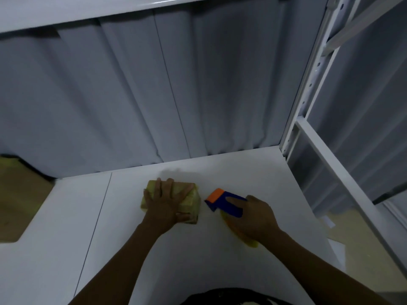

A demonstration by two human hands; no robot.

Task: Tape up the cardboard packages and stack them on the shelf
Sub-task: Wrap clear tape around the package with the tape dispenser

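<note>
A small cardboard package [189,201] lies on the white shelf board [123,216]. My left hand [167,202] rests flat on top of it, fingers spread, thumb against its near side. Just to the right, my right hand [255,216] grips a blue and orange tape dispenser [224,202] that sits on the board, its orange end pointing toward the package. A yellowish tape roll shows under the right hand.
A larger cardboard box [19,201] stands at the left edge of the shelf. A grey curtain [154,95] hangs behind. A white metal rack upright [308,95] rises at right, and another shelf board [88,9] runs overhead.
</note>
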